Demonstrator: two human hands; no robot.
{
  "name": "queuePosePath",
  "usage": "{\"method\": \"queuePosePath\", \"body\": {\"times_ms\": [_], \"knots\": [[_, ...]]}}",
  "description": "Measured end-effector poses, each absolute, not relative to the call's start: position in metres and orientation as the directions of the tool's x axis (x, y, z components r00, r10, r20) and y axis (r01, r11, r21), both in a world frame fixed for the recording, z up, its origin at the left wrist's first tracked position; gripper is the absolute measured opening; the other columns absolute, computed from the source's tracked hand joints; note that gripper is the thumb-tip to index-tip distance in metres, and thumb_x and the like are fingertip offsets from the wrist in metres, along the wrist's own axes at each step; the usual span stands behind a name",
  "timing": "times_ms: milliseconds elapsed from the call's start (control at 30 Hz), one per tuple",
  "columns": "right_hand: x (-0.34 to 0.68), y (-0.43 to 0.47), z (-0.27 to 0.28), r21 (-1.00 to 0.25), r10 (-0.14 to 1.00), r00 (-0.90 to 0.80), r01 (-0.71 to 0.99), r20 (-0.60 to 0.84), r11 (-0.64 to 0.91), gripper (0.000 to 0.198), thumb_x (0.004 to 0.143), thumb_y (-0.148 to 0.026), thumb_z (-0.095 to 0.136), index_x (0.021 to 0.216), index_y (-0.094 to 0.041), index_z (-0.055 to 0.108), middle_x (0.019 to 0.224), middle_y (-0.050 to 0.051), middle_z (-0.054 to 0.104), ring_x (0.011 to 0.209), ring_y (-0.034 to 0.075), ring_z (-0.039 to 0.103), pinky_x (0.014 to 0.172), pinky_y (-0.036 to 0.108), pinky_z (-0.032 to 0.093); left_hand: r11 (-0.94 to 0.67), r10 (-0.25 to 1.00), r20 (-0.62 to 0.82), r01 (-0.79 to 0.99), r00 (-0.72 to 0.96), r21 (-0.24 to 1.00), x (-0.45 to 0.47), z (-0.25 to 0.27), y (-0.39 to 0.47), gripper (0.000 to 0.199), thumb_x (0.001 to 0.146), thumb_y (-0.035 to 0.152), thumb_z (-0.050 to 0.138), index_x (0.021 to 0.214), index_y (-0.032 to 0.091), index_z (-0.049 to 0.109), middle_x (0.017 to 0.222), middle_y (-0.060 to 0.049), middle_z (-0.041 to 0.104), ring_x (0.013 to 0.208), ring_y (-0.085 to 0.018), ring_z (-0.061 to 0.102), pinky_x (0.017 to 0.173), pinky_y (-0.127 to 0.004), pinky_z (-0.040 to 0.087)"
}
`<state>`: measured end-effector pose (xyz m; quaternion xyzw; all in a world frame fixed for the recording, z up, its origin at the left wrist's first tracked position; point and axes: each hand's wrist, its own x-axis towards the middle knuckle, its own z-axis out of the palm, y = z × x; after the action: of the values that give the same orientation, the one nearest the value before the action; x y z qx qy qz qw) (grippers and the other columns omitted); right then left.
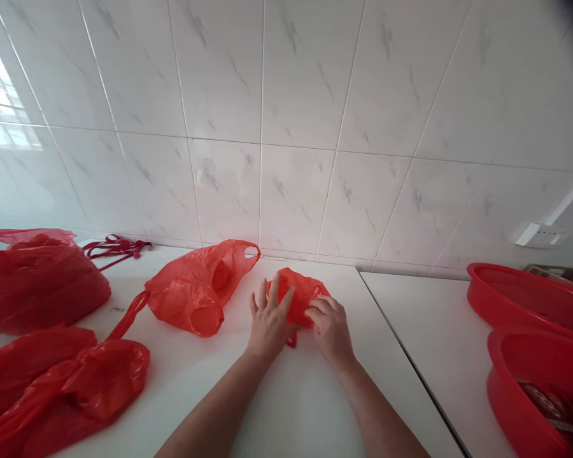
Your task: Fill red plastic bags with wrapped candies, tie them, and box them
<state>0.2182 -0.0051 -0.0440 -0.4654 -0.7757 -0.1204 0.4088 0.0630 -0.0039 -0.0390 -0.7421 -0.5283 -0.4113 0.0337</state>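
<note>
In front of me on the white table lies a small crumpled red plastic bag (300, 287), between my two hands. My left hand (270, 321) is over its left side, fingers spread apart, with the palm side turned down. On the bag's right edge my right hand (331, 323) has its fingers curled and pinching the plastic. A bit of red, perhaps a handle, sticks out below the bag between the wrists. To the left, a larger red plastic bag (188, 289) stands puffed out with one handle loop raised.
Full red bags (33, 283) and a knotted red bag (100, 381) lie at the left. A dark red strap (117, 247) rests near the tiled wall. Red plastic baskets (501, 362) stand at the right, past a seam in the tabletop. A socket (543, 235) is on the wall.
</note>
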Motion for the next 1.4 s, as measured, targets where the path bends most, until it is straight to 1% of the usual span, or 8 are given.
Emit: {"method": "queuePosePath", "body": {"times_ms": [200,367,533,733,967,1100,1233,1400], "knots": [[0.237,-0.023,-0.05,-0.045,0.615,-0.34,0.851,0.711,0.523,0.039,0.076,0.008,0.039,0.07,-0.02,0.064,0.09,0.002,0.066,0.111,0.025,0.047,0.09,0.04,0.037,-0.276,0.859,0.337,0.206,-0.385,0.939,0.027,-0.038,0.018,0.004,0.072,0.021,0.059,0.073,0.023,0.063,0.123,-0.01,0.055,0.125,-0.035,0.039,0.104,-0.054,0.024],[0.255,-0.02,-0.049,-0.057,0.73,-0.225,0.939,0.645,0.339,0.034,0.07,0.007,0.04,0.07,-0.019,0.063,0.113,0.005,0.063,0.123,0.03,0.04,0.092,0.046,0.033,-0.148,0.953,0.099,-0.155,-0.286,0.977,0.02,-0.041,0.027,0.016,0.076,0.036,0.052,0.078,0.021,0.055,0.076,-0.003,0.061,0.076,-0.022,0.061,0.067,-0.034,0.049],[0.24,-0.032,-0.035,-0.08,0.663,-0.141,0.953,0.735,0.291,0.016,0.081,-0.018,0.052,0.089,-0.02,0.066,0.12,0.009,0.06,0.123,0.034,0.039,0.093,0.05,0.031,-0.002,0.999,-0.016,-0.421,-0.038,0.907,0.038,-0.041,0.021,0.023,0.074,0.038,0.057,0.087,0.018,0.06,0.084,-0.006,0.066,0.076,-0.019,0.064,0.065,-0.03,0.05],[0.218,-0.04,-0.035,-0.048,0.579,-0.17,0.939,0.797,0.342,0.02,0.089,-0.017,0.047,0.098,-0.021,0.065,0.101,0.007,0.067,0.094,0.024,0.053,0.082,0.039,0.037,0.107,0.983,-0.017,-0.498,0.183,0.861,0.053,-0.03,0.005,0.032,0.073,0.04,0.066,0.093,0.015,0.065,0.09,-0.01,0.069,0.078,-0.021,0.065,0.065,-0.03,0.051],[0.263,-0.019,-0.04,-0.17,0.663,0.095,0.984,0.743,0.05,0.016,0.088,-0.028,0.049,0.095,-0.02,0.062,0.089,0.011,0.066,0.091,0.03,0.053,0.073,0.042,0.035,0.167,0.959,-0.016,-0.52,0.282,0.838,0.052,-0.032,0.004,0.019,0.073,0.028,0.069,0.086,0.015,0.063,0.083,-0.007,0.066,0.072,-0.018,0.063,0.066,-0.029,0.051],[0.253,-0.022,-0.038,-0.18,0.668,-0.022,0.956,0.744,0.232,0.023,0.092,-0.024,0.041,0.086,-0.021,0.063,0.084,0.009,0.065,0.085,0.025,0.053,0.075,0.041,0.038,0.171,0.961,-0.022,-0.526,0.277,0.833,0.055,-0.037,0.005,0.018,0.075,0.028,0.068,0.089,0.017,0.061,0.086,-0.005,0.066,0.075,-0.016,0.063,0.069,-0.028,0.051],[0.23,-0.022,-0.044,-0.386,0.705,-0.075,0.794,0.706,0.471,0.031,0.095,-0.023,0.033,0.106,-0.019,0.061,0.097,0.011,0.063,0.091,0.023,0.054,0.079,0.037,0.044,0.209,0.936,-0.028,-0.487,0.352,0.848,0.059,-0.033,-0.003,0.021,0.072,0.032,0.071,0.083,0.017,0.061,0.075,-0.004,0.065,0.063,-0.016,0.062,0.061,-0.029,0.05],[0.247,-0.013,-0.049,-0.635,0.819,0.101,0.688,0.565,0.353,0.034,0.092,-0.043,0.037,0.098,-0.021,0.062,0.092,0.01,0.062,0.09,0.026,0.056,0.08,0.04,0.044,0.246,0.916,-0.058,-0.443,0.397,0.862,0.055,-0.022,-0.009,0.027,0.07,0.039,0.072,0.081,0.016,0.064,0.075,-0.009,0.066,0.067,-0.023,0.065,0.059,-0.034,0.052]]}}
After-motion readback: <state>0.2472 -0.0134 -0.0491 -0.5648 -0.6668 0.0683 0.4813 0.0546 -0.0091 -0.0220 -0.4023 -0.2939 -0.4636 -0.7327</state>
